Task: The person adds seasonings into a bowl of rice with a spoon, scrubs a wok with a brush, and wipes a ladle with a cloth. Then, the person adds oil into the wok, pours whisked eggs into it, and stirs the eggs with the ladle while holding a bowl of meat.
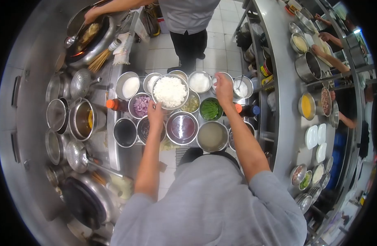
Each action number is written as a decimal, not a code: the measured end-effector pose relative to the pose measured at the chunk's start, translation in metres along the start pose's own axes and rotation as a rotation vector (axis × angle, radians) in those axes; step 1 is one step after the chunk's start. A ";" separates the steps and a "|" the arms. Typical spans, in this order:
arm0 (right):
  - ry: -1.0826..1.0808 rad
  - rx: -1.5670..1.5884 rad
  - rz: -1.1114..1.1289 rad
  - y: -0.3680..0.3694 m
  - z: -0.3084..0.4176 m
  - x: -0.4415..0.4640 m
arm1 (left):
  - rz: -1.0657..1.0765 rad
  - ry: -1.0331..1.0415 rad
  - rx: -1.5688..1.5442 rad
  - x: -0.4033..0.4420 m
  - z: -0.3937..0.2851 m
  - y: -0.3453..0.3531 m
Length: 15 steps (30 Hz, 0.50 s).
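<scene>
My left hand [156,116] is closed at the near rim of a metal bowl of white rice [170,92], which sits over the canisters. My right hand [224,89] has its fingers drawn together above a metal canister [222,75]; what they hold, if anything, is hidden. Around my hands stand a canister of chopped red onion [140,105], one of cut greens [210,109], one of white granules [200,82] and one of cloudy liquid [212,137]. A spoon rests in the canister of white powder [240,87].
At left are a pot of oil [82,123], metal strainers [81,82] and an unused dark wok [84,201]. A co-worker's hand [91,15] works at a lit wok [90,39]. On the right, a steel counter [285,135] bears white dishes [311,136] and bowls.
</scene>
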State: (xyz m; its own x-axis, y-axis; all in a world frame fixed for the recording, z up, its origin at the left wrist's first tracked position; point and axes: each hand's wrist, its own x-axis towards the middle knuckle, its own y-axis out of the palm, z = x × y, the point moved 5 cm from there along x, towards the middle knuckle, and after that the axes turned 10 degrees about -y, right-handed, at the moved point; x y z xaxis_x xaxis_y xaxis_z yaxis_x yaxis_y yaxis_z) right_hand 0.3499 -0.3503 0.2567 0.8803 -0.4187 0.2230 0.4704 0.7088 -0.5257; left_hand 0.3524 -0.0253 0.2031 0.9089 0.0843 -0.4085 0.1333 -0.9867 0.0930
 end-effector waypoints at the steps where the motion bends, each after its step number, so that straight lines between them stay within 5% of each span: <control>1: -0.122 -0.044 -0.009 0.005 -0.003 -0.002 | 0.001 0.013 -0.011 -0.006 -0.007 0.003; 3: -0.240 -0.090 -0.020 0.009 -0.003 -0.006 | 0.007 0.007 -0.015 -0.002 -0.005 0.001; 5: -0.058 0.034 -0.002 0.009 -0.009 -0.009 | 0.005 0.000 -0.028 0.001 0.000 0.000; 12: 0.082 0.031 -0.005 0.009 -0.029 0.009 | -0.022 0.024 0.017 0.001 -0.001 0.002; 14: 0.430 0.276 -0.089 0.011 -0.044 0.006 | -0.025 0.017 0.000 0.000 -0.001 0.002; 15: 0.429 0.276 -0.088 0.012 -0.049 0.007 | -0.027 0.006 0.008 0.000 -0.002 0.001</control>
State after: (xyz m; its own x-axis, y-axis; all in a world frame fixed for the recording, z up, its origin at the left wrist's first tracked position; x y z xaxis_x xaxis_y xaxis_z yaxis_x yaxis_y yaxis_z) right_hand 0.3585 -0.3721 0.2117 0.7589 -0.6379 -0.1308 0.5916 0.7593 -0.2711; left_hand 0.3529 -0.0265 0.2049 0.9073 0.1113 -0.4054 0.1543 -0.9852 0.0750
